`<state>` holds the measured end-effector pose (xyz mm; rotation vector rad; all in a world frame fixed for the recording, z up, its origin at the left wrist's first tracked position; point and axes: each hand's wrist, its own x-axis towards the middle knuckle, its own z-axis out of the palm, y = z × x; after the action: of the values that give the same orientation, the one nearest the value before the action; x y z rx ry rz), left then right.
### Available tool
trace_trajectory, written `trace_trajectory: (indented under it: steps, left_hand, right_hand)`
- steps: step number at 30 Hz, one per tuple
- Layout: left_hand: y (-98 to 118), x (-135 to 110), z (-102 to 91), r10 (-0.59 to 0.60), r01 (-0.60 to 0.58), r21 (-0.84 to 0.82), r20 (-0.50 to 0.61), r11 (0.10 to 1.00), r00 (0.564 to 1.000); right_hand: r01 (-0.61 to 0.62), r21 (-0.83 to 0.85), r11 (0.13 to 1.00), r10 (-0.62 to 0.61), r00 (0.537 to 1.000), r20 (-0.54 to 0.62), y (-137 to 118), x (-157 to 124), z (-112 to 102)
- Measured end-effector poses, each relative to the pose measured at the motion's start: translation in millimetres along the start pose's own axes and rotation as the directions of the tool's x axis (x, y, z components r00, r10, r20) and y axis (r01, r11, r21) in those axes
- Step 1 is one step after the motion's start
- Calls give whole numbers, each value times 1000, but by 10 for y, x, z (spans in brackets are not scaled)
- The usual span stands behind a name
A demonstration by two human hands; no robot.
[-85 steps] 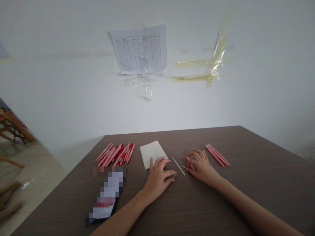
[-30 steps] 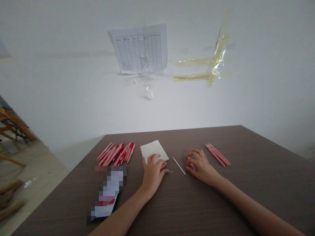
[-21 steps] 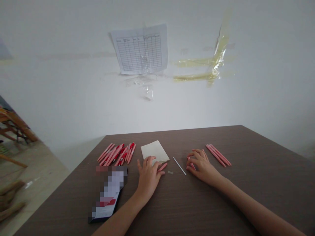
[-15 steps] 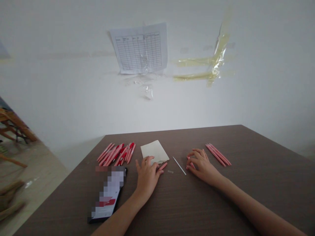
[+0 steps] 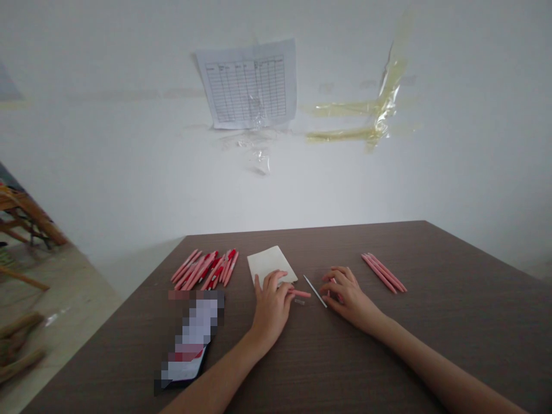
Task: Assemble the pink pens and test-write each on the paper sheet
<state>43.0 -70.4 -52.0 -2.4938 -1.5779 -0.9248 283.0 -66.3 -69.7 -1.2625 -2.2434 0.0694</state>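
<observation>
My left hand (image 5: 271, 305) rests over the lower edge of a cream paper pad (image 5: 268, 262). Thumb and fingers pinch a pink pen barrel (image 5: 302, 294) that points right. Just below that barrel lies a small clear tube (image 5: 299, 302). A thin white pen refill (image 5: 314, 289) lies slanted on the table between my hands. To its right, my right hand (image 5: 352, 302) is curled round another pink pen part (image 5: 340, 298), mostly hidden by the fingers. Several pink pens (image 5: 383, 273) lie side by side beyond my right hand.
A pile of pink and red pens (image 5: 204, 270) lies at the left of the brown table (image 5: 345, 368). Nearer me is a phone (image 5: 194, 339), its screen blurred out. A printed sheet (image 5: 250, 86) and yellowish tape (image 5: 345, 135) are on the wall behind.
My left hand has moved right, and the pink barrel in it has turned to point more to the right. My right hand has shifted slightly left, its fingers still round the pink part.
</observation>
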Motion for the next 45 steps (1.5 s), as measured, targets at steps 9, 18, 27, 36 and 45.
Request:
trace_trajectory:
  steps: [9,18,27,36,45]
  left_hand:
    - [14,-4,7,78,-77,-50,12,996,997]
    - [-3,-20,37,134,-138,-70,-56,988,989]
    - [-42,-2,53,144,-160,-118,-136,980,980]
    - [-82,11,101,26,-48,-180,-122,983,992]
    - [-119,64,71,-46,10,-169,-213,985,976]
  right_hand:
    - [41,74,996,-42,999,21,-109,20,45]
    - [43,81,996,-38,998,-56,-43,29,93]
    - [39,156,987,-39,999,0,-183,38,97]
    - [28,171,985,-28,1000,-2,-216,55,175]
    - [-7,182,983,3,1000,22,-116,42,65]
